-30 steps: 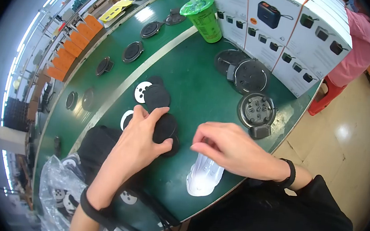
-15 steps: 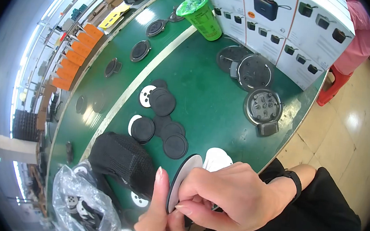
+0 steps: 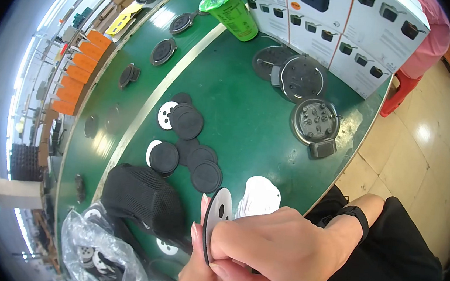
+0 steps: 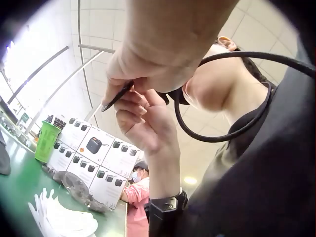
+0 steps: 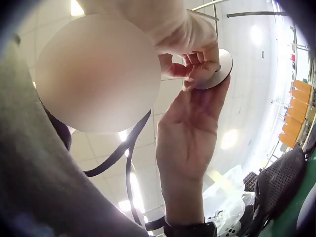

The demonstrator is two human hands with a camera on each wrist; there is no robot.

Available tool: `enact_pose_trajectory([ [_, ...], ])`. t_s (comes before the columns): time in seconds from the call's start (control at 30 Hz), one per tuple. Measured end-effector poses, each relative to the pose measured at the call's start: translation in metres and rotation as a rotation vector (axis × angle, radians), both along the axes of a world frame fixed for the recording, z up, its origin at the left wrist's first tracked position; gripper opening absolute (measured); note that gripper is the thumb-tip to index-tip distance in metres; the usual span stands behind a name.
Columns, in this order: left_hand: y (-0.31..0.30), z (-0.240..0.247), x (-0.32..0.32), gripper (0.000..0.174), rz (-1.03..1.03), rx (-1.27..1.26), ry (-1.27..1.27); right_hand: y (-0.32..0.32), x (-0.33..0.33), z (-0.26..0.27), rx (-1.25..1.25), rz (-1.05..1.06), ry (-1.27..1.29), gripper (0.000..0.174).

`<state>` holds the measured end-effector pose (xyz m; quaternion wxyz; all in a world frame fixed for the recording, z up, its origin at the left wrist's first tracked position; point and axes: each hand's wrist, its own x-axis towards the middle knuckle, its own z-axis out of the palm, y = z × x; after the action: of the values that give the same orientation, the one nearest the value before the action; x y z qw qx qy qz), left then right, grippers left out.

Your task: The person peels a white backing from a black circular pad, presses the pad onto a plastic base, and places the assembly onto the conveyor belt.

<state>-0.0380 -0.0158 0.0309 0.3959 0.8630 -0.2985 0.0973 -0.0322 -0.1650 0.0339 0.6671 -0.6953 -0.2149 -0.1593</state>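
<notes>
Disc turning toward the camera since half a second ago

Holed white face now showing. Right grip (image 3: 274, 248) is pinching the disc (image 3: 220, 211) at its rim, above the tabletop (image 3: 248, 126) edge; left grip (image 3: 193, 278) is backing it with flat fingers. Probably light, thin, bendy; rim holds are looking safest.

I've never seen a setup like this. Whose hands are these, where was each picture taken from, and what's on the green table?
No machine here: a person works with bare hands, wearing three cameras. The wide picture comes from the head, looking down; the other two come from the wrists. The right hand pinches a round disc, black with a white face; the left hand props it with straight fingers. On the green table lie more black discs, white sheets, metal plates, a green cup and white boxes.
</notes>
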Motion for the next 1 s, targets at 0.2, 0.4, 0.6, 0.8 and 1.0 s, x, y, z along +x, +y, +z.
enact_pose_trajectory([
  [0.2,-0.004,-0.005,0.001,0.043,-0.014,0.013,-0.077,-0.002,-0.001,-0.001,-0.179,0.073,0.133,0.011],
  [0.4,-0.002,-0.011,0.001,0.046,-0.03,0.02,-0.116,-0.007,0.001,-0.003,-0.136,0.124,0.085,0.008],
  [0.6,-0.003,-0.013,0.006,0.049,-0.054,0.031,-0.171,-0.008,0.0,-0.003,-0.086,0.11,0.092,0.008],
  [0.8,-0.001,-0.015,0.011,0.053,-0.127,0.067,-0.183,-0.007,0.002,-0.006,-0.111,-0.066,-0.042,0.011],
  [1.0,0.007,0.001,0.021,0.026,-0.064,-0.089,0.149,-0.014,0.011,-0.017,-0.022,0.069,0.037,0.015],
])
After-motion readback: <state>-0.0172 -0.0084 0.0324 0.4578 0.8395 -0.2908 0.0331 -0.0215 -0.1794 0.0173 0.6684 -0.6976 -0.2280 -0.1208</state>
